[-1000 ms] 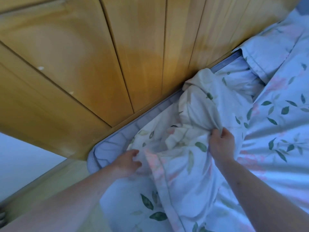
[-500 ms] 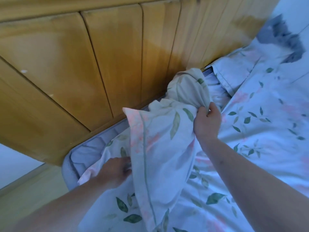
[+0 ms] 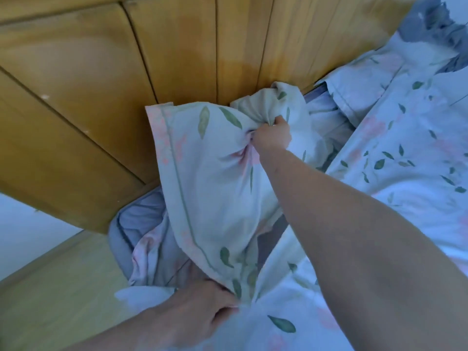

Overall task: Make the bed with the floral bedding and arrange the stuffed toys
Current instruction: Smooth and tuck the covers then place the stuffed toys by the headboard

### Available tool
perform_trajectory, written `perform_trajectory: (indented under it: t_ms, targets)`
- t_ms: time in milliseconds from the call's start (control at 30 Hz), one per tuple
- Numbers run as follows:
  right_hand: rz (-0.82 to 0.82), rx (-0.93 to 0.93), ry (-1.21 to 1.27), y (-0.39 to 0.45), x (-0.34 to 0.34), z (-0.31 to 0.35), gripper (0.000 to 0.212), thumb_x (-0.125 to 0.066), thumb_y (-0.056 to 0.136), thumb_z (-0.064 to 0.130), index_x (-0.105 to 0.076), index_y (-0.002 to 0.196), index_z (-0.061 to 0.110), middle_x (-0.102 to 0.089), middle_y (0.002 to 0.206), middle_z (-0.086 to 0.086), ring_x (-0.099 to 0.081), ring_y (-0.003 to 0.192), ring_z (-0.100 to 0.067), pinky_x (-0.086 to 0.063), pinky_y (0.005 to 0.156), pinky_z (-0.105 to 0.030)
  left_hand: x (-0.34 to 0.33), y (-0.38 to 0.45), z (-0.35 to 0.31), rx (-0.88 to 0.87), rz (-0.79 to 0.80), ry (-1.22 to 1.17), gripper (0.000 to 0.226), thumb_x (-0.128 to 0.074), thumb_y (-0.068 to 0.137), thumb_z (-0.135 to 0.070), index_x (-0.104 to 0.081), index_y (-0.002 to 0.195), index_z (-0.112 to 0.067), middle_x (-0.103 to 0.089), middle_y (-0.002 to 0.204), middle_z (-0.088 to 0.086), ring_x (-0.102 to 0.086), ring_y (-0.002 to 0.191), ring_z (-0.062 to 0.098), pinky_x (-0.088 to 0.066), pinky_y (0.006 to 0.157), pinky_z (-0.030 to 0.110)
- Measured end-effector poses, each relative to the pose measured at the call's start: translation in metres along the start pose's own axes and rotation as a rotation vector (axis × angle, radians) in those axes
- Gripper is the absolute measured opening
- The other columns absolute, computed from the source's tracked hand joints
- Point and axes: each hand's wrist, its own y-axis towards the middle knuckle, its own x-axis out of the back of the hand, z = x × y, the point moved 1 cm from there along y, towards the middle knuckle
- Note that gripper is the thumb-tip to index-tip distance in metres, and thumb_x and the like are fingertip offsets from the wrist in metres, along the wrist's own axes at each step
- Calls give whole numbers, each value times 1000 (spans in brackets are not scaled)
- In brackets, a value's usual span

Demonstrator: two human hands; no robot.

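From the head camera, two hands were in view, both on one piece of floral bedding. The right hand point(image 3: 272, 135) was stretched forward, its fingers curled tightly round a bunched fistful of the floral cover point(image 3: 215, 178), holding that part up close against the wooden headboard point(image 3: 114, 84). Creases ran out from the fist across the cloth. The left hand point(image 3: 200, 312), near the bottom edge of the picture, gripped the lower part of the same cover, thumb and fingers pinching gathered cloth where a green-striped border seam came down to it. Between the two hands the cover hung as one raised, slanting panel, pale with green leaves and faint pink flowers, its pink-and-green hemmed edge facing left.

Under the lifted panel, one corner of the mattress point(image 3: 136, 221) showed in a plain grey-blue covering, tucked at the foot of the headboard. The headboard was one broad surface of yellow wood, divided by dark grooves into several panels; their number could not be counted with certainty, as the edges ran out of frame.

To the right lay a second spread of matching floral cloth point(image 3: 405, 153), flat over the bed, with a flapped, hemmed edge near the headboard; whether it was a separate piece or part of the same bedding could not be told. At the upper right corner one dark grey, ragged-edged shape point(image 3: 425, 24) rested above it, too unclear to identify. At the lower left ran a pale wooden side rail point(image 3: 50, 295).
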Motion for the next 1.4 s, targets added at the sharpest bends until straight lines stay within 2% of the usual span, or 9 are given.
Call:
perform_trajectory:
  t_ms: [267,400,500,667,767,900,1134,1300,1400]
  targets:
    - [539,11,-563,-44,7,-64,29,-61,89,37,-67,115,27,-70,114,-3,-69,100,-27,-56,95,-39,10,-5,11,206,-138,-151,20,-49,104,-36,-42,85,-42,-48,81,-16,-49,74,3,-44,69,32]
    - [357,138,-999,-53,62,-99,56,-74,79,46,-56,129,26,-53,132,-6,-51,125,-32,-44,103,-45,32,0,19,304,-244,-248,28,-55,103,-29,-51,81,-47,-54,72,-22,-49,63,-3,-35,59,17]
    - [339,-169,-843,-50,82,-119,96,-83,68,61,-42,138,9,-52,130,-12,-54,122,-35,-49,100,-45,38,3,25,367,-284,-267,24,-58,101,-23,-56,80,-35,-52,65,-15,-47,57,2,-30,53,18]
    - [478,-465,-523,-56,51,-116,71,-65,76,77,-60,87,7,-53,55,-4,-51,46,-21,-42,51,-27,39,5,28,346,-255,-227,25,-58,101,-25,-51,77,-26,-49,65,-9,-44,56,9,-29,54,22]
    - [553,-337,-602,-58,33,-111,22,-63,84,35,-61,90,13,-58,71,-5,-56,56,-23,-44,49,-25,38,6,32,333,-250,-169,22,-58,101,-27,-53,79,-27,-50,67,-11,-46,58,8,-30,54,22]
    - [458,-187,-586,-48,22,-102,23,-51,86,18,-70,82,6,-66,82,-11,-66,85,-27,-55,81,-35,41,-3,54,419,-300,-124,17,-56,99,-43,-60,87,-31,-57,69,-10,-54,60,10,-38,54,23]
    - [376,-202,-200,-33,-7,-88,23,-43,93,13,-59,79,5,-75,75,-13,-66,52,-21,-47,44,-25,34,-17,130,724,-419,-257,43,-63,94,-52,-57,70,-17,-53,56,3,-51,48,13,-32,50,31]
    - [443,-282,-254,-37,-25,-105,20,-41,100,15,-55,87,10,-74,77,-12,-64,55,-22,-50,47,-28,6,-57,177,905,-37,-476,32,-80,73,-63,-62,91,-44,-66,78,-29,-62,77,-7,-47,69,19]
    - [393,-275,-216,-38,-30,-110,22,-44,102,18,-56,90,5,-74,79,-13,-68,60,-23,-52,50,-30,0,-93,198,902,186,-216,52,-75,69,-65,-54,79,-18,-56,71,-15,-63,77,7,-39,65,25]
